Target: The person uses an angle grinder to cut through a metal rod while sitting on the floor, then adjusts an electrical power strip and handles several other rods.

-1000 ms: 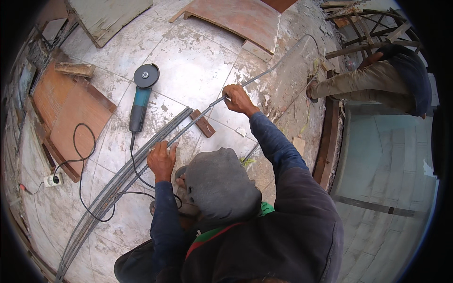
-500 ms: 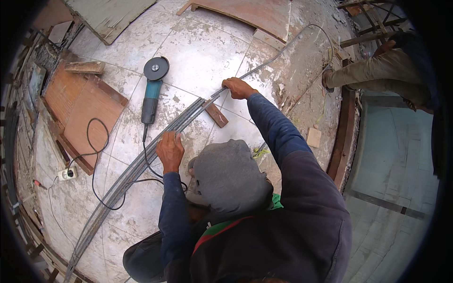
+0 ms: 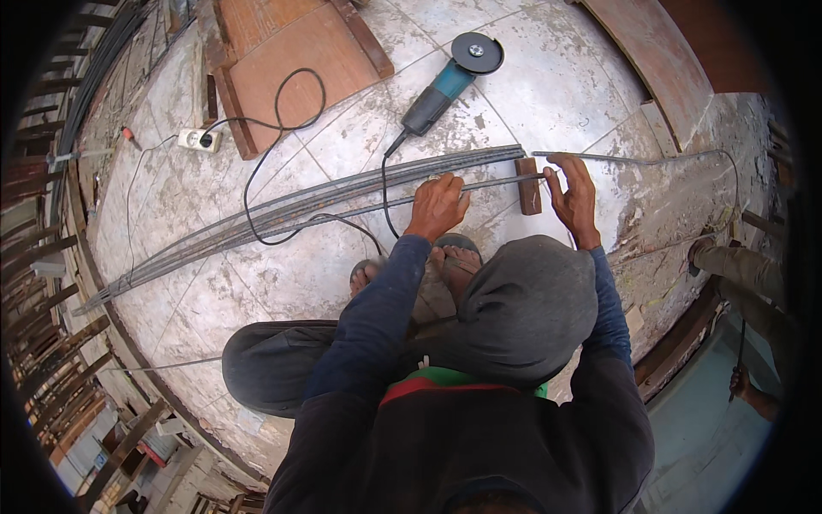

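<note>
A thin steel rod (image 3: 497, 181) runs along the near side of a bundle of rods (image 3: 342, 189), set apart from it at its right end. My left hand (image 3: 438, 206) is closed round this rod. My right hand (image 3: 575, 195) is at the rod's right tip, thumb and fingers apart, the thumb seemingly touching the end. Under that end lies a small brown wood block (image 3: 530, 197). Beyond my right hand's fingertips, another rod (image 3: 625, 158) stretches to the right and bends. An angle grinder (image 3: 435, 101) with a dark disc lies on the tiles behind the bundle.
The grinder's black cord (image 3: 250, 184) loops over the rods to a white socket block (image 3: 199, 140). Wooden panels (image 3: 300, 64) lie at the far left, and a reddish board (image 3: 648, 51) at the far right. A person's legs (image 3: 745, 267) are at the right edge.
The view has turned. My right hand has let go of the bent rod, which now lies apart, and has come to the tip of the near rod. That rod is now separated from the bundle.
</note>
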Demonstrator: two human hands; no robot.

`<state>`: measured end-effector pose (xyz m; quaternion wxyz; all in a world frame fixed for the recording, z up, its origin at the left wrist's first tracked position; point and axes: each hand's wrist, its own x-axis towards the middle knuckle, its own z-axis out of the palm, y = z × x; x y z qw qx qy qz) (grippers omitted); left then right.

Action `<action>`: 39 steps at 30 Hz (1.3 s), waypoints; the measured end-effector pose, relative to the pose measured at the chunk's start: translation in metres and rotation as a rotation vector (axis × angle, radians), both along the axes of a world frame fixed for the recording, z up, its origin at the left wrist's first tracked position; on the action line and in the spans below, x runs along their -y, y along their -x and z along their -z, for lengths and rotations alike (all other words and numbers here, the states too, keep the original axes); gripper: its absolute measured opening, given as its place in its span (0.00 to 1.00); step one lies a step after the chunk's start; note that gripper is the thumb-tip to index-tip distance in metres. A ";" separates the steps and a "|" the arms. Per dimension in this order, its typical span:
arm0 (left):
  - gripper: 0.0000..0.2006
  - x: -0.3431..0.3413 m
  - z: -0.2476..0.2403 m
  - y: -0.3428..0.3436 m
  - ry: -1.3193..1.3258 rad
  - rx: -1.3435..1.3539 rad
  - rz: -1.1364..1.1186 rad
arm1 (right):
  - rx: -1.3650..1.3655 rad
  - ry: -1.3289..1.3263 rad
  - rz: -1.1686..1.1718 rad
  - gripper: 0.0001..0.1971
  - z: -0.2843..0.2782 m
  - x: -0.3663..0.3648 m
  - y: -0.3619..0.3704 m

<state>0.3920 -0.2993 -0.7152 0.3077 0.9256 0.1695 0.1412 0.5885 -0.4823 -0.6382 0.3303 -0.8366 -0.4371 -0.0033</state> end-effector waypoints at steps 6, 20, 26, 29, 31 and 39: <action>0.06 -0.007 0.004 0.008 -0.005 0.018 0.091 | 0.067 0.204 -0.540 0.13 0.044 -0.075 0.056; 0.26 -0.173 -0.046 0.165 0.039 -0.482 0.284 | -0.101 0.370 -0.438 0.20 0.077 -0.082 0.066; 0.10 -0.173 -0.032 0.151 -0.098 -0.716 0.408 | -0.079 0.430 -0.422 0.19 0.064 -0.087 0.066; 0.06 -0.180 -0.039 0.152 -0.212 -0.460 0.379 | -0.048 0.441 -0.453 0.17 0.067 -0.087 0.067; 0.05 -0.190 -0.079 0.131 -0.183 -0.268 0.231 | -0.044 0.450 -0.436 0.17 0.073 -0.083 0.066; 0.07 -0.284 -0.179 0.143 -0.166 -0.067 -0.298 | -0.057 0.421 -0.394 0.17 0.060 -0.094 0.070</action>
